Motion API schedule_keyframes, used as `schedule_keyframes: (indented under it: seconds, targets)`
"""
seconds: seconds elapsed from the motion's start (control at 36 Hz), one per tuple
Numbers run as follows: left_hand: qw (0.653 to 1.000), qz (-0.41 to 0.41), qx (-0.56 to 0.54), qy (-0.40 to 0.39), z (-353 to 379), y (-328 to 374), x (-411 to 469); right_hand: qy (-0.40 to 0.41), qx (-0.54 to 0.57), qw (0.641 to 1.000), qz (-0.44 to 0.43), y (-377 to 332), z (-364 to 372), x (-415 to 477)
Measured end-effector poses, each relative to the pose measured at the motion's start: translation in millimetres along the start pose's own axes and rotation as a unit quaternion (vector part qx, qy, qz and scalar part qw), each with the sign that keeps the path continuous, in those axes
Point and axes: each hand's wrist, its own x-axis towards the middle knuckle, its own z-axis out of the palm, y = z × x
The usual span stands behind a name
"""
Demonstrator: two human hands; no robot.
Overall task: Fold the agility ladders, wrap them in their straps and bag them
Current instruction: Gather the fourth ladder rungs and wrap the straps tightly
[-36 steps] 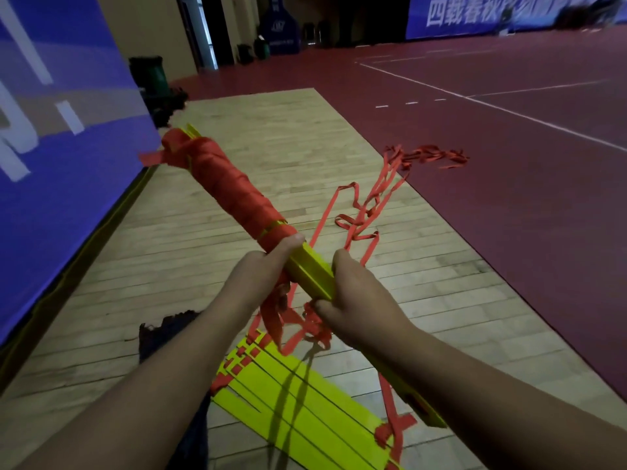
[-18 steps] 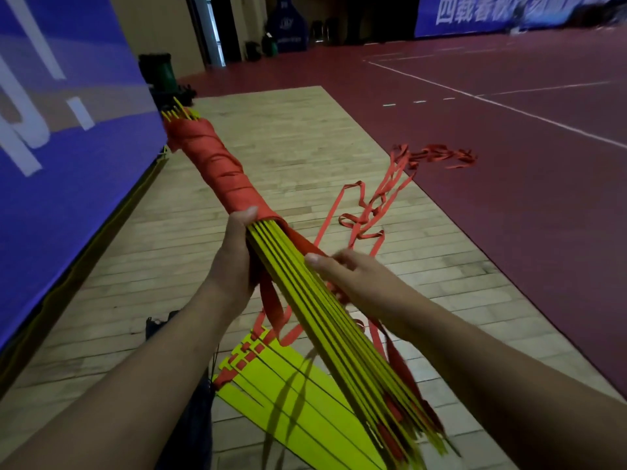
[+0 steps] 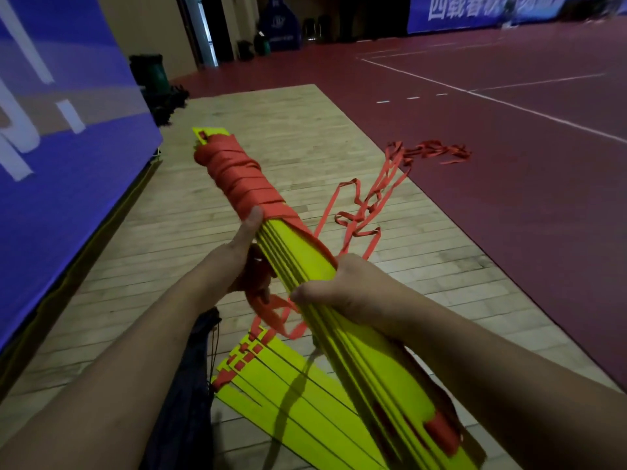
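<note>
Holding up a half-wrapped ladder (image 3: 298, 259)

Gripping it near the middle with the left hand (image 3: 234, 266), thumb straight along the yellow edge, fingers curled under with a bit of red strap (image 3: 244, 178). Gripping it just below with the right hand (image 3: 349, 293), thumb clamped on the near edge. Tilting it up and away over the wood floor (image 3: 278, 130). Wound tight in strap at the far end. Trailing loose strap off to the red court (image 3: 509, 215). Casting a shadow on a second ladder (image 3: 288, 412), flat and fanned out on the floor below, with a dark bag (image 3: 190, 385) just left of it.
</note>
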Motion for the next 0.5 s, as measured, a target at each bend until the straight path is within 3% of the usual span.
schedule_keyframes:
  seconds: [0.06,0.14,0.22,0.33,0.39,0.5]
  targets:
    - [0.996,-0.049,0.062,-0.030,0,1,-1,0.054,-0.051,0.997,-0.002,2,0,5]
    - [0.996,-0.031,0.073,-0.035,17,8,-5,0.133,-0.204,0.970,0.000,5,5,10]
    - [0.998,0.000,0.044,0.036,40,9,-5,0.186,-0.394,0.900,-0.013,13,15,8]
    - [0.991,0.006,-0.040,0.130,53,5,-6,0.220,-0.479,0.847,-0.065,16,33,5]
    - [0.981,0.008,-0.091,0.169,48,3,-5,0.221,-0.481,0.844,-0.085,14,37,5]
    - [0.967,0.024,-0.154,0.203,37,1,-3,0.143,-0.400,0.897,-0.125,13,40,4]
